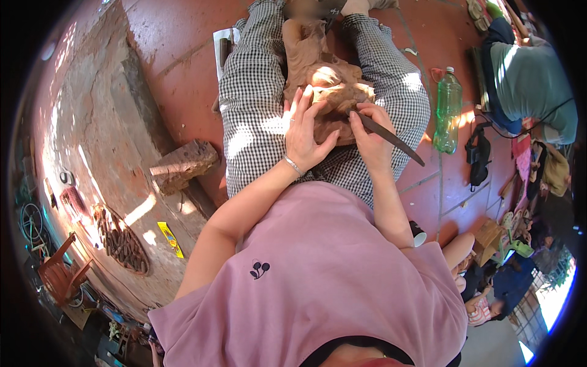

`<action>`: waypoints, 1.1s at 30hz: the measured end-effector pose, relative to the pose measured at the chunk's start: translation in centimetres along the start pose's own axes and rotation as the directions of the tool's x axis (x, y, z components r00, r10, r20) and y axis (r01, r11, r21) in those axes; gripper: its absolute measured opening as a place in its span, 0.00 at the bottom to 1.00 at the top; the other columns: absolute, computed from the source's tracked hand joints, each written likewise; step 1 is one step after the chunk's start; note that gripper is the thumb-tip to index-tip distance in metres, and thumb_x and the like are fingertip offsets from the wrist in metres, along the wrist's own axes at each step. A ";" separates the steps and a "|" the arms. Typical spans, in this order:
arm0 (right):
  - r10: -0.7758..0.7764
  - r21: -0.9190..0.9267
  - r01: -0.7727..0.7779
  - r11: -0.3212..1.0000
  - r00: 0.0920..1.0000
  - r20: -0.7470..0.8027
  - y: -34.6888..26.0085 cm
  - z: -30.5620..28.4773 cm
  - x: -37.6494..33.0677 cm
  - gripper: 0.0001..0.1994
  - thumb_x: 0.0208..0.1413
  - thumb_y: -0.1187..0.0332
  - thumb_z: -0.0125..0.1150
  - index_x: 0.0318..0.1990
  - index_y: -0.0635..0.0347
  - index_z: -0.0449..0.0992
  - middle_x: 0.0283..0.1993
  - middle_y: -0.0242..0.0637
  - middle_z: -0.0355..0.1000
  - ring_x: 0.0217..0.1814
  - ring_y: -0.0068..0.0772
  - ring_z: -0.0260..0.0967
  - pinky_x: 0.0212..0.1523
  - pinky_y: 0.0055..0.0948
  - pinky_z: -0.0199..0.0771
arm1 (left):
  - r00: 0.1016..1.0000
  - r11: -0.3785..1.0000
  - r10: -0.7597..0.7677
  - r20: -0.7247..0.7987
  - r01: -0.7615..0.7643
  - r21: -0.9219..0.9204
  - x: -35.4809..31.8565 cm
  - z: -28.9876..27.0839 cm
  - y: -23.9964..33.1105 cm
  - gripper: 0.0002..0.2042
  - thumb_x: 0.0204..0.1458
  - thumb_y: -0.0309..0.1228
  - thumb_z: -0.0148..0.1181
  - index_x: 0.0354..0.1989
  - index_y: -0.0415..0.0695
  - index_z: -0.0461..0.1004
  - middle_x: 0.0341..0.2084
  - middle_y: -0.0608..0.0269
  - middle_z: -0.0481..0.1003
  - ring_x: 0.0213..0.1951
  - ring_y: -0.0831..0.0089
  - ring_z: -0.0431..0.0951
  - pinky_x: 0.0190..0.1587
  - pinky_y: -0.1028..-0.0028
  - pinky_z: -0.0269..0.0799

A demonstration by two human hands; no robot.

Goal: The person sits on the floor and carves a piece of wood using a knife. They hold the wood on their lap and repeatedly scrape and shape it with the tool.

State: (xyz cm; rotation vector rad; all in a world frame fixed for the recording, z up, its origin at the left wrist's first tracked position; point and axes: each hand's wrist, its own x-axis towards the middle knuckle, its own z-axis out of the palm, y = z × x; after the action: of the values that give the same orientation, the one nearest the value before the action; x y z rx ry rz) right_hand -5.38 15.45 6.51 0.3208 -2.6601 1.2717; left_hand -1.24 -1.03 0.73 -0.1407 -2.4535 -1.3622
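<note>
A carved brown wooden piece (333, 82) with a folded, uneven surface lies between my thighs. My left hand (304, 129) rests on its near left side, fingers stretched out and spread apart. From the right, my right hand (372, 131) pinches a dark, tapered file (396, 142). One end of the file reaches into a shadowed hollow of the carving; the other sticks out to the right past my hand. Exactly where the file meets the wood is partly hidden by my fingers.
To the left stands a broad wooden slab (116, 122), with a rough wood block (186, 164), a basket of dark tools (119, 241) and a yellow packet (170, 239). A green plastic bottle (448, 110) and a black strap (479, 156) are on the tiled floor at right. Other people sit nearby.
</note>
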 end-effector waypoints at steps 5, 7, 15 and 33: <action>0.029 0.017 -0.029 0.999 0.999 -0.013 -0.7 0.3 0.4 0.08 0.53 0.73 0.69 0.32 0.66 0.74 0.40 0.43 0.77 0.41 0.40 0.76 0.42 0.34 0.77 | 1.000 1.000 -0.001 -0.002 0.001 0.019 0.0 -0.2 0.0 0.35 0.44 0.36 0.72 0.62 0.41 0.66 0.70 0.40 0.56 0.72 0.41 0.53 0.72 0.48 0.48; 0.196 0.189 -0.193 0.963 0.981 0.002 -1.1 0.3 0.5 0.07 0.55 0.74 0.68 0.33 0.66 0.75 0.41 0.42 0.77 0.40 0.34 0.76 0.41 0.31 0.78 | 1.000 1.000 -0.003 -0.007 0.003 0.001 0.1 -0.1 -0.1 0.35 0.44 0.37 0.72 0.63 0.42 0.66 0.70 0.41 0.57 0.72 0.40 0.53 0.71 0.44 0.46; 0.346 0.619 -0.402 0.674 0.913 0.216 0.7 -0.5 0.0 0.08 0.56 0.77 0.68 0.41 0.67 0.76 0.45 0.36 0.75 0.40 0.23 0.75 0.42 0.21 0.77 | 1.000 1.000 0.006 -0.017 -0.006 0.024 0.2 -0.2 0.1 0.35 0.43 0.37 0.72 0.62 0.42 0.66 0.68 0.41 0.59 0.72 0.40 0.54 0.71 0.46 0.47; 0.390 -0.007 -0.393 0.920 0.912 0.127 -2.8 -0.8 2.1 0.06 0.52 0.70 0.70 0.33 0.64 0.82 0.39 0.44 0.79 0.39 0.40 0.79 0.40 0.32 0.78 | 0.999 0.999 -0.032 -0.017 0.031 -0.013 0.1 -0.1 0.1 0.30 0.45 0.35 0.69 0.60 0.45 0.69 0.69 0.45 0.59 0.72 0.41 0.54 0.71 0.43 0.46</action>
State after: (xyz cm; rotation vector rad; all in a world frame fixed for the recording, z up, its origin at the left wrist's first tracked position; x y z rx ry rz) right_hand -6.62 14.10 9.64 -0.1497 -2.9237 1.4239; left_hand -1.29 -1.08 0.95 -0.0934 -2.4434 -1.3861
